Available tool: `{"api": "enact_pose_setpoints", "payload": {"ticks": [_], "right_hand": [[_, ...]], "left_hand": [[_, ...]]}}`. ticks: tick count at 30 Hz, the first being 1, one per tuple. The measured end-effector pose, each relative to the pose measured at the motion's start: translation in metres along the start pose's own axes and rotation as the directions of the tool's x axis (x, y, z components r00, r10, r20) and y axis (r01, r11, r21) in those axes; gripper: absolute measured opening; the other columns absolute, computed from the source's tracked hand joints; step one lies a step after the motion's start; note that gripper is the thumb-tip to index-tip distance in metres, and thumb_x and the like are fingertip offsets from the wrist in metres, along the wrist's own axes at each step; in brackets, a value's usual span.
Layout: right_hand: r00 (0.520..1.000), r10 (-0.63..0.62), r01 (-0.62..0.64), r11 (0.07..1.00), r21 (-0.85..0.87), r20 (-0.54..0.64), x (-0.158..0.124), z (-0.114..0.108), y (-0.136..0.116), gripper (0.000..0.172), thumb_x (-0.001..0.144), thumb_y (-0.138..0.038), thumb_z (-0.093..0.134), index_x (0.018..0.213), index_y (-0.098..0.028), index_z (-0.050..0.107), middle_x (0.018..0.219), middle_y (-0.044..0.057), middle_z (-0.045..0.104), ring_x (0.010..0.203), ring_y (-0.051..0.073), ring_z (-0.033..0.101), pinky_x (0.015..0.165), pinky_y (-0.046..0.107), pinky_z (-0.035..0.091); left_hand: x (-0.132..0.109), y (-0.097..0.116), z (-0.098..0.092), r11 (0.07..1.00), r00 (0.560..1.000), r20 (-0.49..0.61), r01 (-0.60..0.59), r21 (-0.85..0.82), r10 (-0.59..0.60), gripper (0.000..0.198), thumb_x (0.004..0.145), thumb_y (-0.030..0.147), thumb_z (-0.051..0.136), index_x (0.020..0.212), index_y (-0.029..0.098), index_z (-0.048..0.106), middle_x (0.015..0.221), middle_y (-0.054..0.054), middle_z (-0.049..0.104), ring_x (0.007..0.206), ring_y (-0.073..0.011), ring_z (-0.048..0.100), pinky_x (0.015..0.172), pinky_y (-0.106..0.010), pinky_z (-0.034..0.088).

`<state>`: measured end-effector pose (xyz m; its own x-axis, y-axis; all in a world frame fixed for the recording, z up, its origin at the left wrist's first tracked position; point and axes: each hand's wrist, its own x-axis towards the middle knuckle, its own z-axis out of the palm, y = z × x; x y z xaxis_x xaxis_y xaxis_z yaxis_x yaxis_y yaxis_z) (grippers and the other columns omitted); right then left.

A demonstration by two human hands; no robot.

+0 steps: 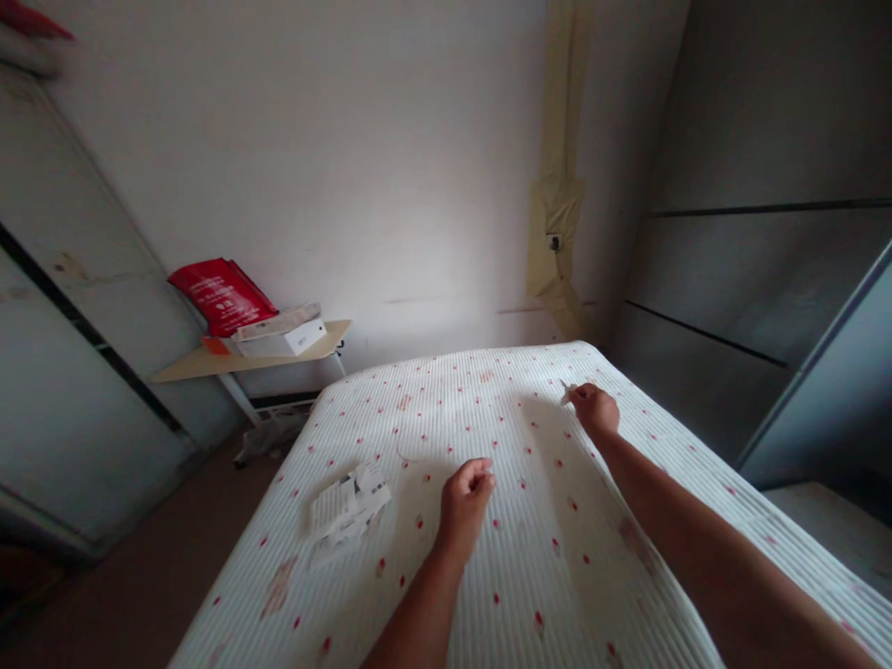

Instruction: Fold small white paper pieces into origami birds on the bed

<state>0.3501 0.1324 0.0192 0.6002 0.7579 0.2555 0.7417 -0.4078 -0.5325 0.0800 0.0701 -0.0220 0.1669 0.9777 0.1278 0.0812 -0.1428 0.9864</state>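
Note:
My right hand [596, 410] reaches over the far right part of the bed, its fingers pinched on a small torn scrap of paper [568, 393]. My left hand [465, 497] is held above the middle of the bed with fingers curled and thumb close to the index finger. Whether anything small lies between those fingers I cannot make out. To the left of it, a loose pile of printed paper pieces [350, 505] rests on the striped bedcover [488, 409], which has red dots.
A small table [188, 365] at the back left carries a red bag [224, 297] and a white box [282, 340]. Behind the bed is a wall with a taped-over socket [554, 242]. A grey wardrobe [725, 269] stands at the right.

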Motion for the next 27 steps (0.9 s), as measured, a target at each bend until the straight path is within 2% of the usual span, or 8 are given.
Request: {"api": "enact_pose_setpoints", "payload": {"ticks": [4,8,19,27], "right_hand": [[0.996,0.083,-0.082,0.994,-0.074,0.011,0.021,0.013,0.006,0.033,0.083,-0.039,0.043,0.085,-0.019,0.069,0.081,0.009,0.068,0.071,0.020,0.062,0.054,0.025,0.036],[0.994,0.107,-0.103,0.985,-0.135,0.023,0.031,0.018,0.009,0.033,0.084,-0.037,0.043,0.092,-0.017,0.068,0.092,0.013,0.067,0.081,0.022,0.062,0.059,0.027,0.040],[0.990,0.115,-0.094,0.971,-0.220,0.085,0.036,0.023,0.016,0.029,0.080,-0.027,0.045,0.093,-0.013,0.067,0.096,0.017,0.065,0.087,0.028,0.062,0.063,0.031,0.044],[0.995,0.081,-0.070,0.980,-0.188,0.054,0.035,0.025,0.023,0.029,0.079,-0.031,0.046,0.090,-0.014,0.066,0.094,0.014,0.065,0.081,0.023,0.062,0.059,0.027,0.040]], "left_hand": [[-0.001,0.001,0.001,0.999,1.000,0.004,0.016,0.036,-0.016,0.028,0.069,0.026,0.054,0.092,0.013,0.063,0.065,0.001,0.058,0.061,-0.0117,0.051,0.060,-0.022,0.039],[-0.001,0.002,0.002,0.997,1.000,-0.005,0.026,0.078,-0.025,0.027,0.069,0.023,0.053,0.092,0.013,0.064,0.071,-0.002,0.062,0.066,-0.0135,0.055,0.063,-0.023,0.041],[-0.003,0.003,0.002,0.990,1.000,0.022,0.000,0.142,-0.004,0.026,0.071,0.022,0.052,0.092,0.013,0.065,0.077,-0.004,0.066,0.072,-0.0156,0.059,0.067,-0.025,0.043],[-0.004,0.003,0.002,0.989,1.000,0.028,-0.003,0.145,-0.001,0.026,0.071,0.021,0.052,0.092,0.013,0.065,0.078,-0.005,0.066,0.073,-0.0157,0.059,0.067,-0.024,0.044]]}}
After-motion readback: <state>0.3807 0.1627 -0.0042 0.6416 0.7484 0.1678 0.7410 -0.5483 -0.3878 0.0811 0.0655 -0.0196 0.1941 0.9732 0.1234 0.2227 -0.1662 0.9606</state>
